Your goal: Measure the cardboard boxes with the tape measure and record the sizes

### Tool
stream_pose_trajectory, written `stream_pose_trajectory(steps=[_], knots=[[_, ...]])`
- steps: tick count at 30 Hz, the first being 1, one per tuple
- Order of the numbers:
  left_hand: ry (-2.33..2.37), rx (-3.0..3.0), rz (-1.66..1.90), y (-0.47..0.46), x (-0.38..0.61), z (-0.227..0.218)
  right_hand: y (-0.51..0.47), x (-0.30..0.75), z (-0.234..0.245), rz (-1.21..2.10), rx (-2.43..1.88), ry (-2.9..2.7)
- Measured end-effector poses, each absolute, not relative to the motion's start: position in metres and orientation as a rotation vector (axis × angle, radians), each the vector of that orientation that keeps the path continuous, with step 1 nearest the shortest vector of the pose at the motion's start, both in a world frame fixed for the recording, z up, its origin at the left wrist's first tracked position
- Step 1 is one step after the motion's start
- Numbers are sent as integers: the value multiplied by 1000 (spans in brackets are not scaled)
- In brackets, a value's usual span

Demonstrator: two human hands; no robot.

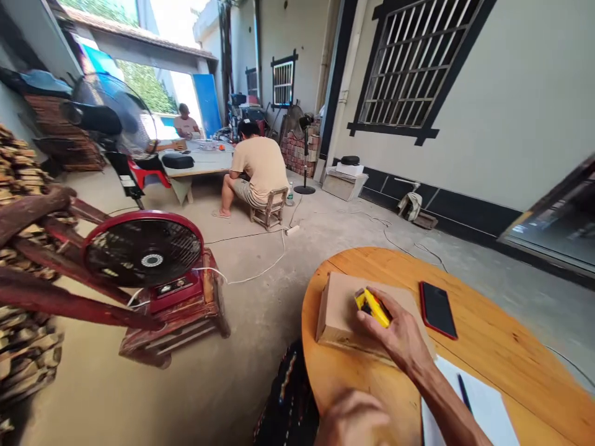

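Tape measure [378, 312] is gripped in right hand's [402, 332] fingers, over cardboard box [341, 307] on wooden table [493, 331]. Left hand [357, 421] is blurred; can't tell its fingers. Phone [438, 311] lies right of box.

Daylight, v. bright at upper L, where the opening [162, 90] & sky [179, 21] blow out to near-white w/ some bluish glare. Rest of frame softer, fairly even; soft shadow on floor [267, 328] just L of round table [488, 310], lower ctr. L hand [356, 421] badly blurred, btm ctr; R hand [402, 328] reasonably sharp. Wide-angle distortion: woodpile [21, 164], far L, smeared; barred window [409, 68], upper R, slanted.
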State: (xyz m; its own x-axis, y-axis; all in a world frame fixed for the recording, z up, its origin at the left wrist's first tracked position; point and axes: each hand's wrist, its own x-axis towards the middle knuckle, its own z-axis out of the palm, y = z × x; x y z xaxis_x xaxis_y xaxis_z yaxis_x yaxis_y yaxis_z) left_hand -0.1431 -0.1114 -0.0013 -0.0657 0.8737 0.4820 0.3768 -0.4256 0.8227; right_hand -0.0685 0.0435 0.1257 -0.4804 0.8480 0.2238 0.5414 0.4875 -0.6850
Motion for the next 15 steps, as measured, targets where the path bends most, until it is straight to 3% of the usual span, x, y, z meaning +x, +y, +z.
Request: stream_pose_trajectory(steps=[3, 6, 15], knots=[[1333, 1400, 1515, -123, -174, 52, 4, -47, 137, 1223, -1057, -1941], [1295, 1140, 1460, -123, -193, 87, -25, -31, 142, 1433, -958, -1794], [1153, 1084, 1205, -128, -182, 97, -84, 9, 115, 1236, -1114, -1972]])
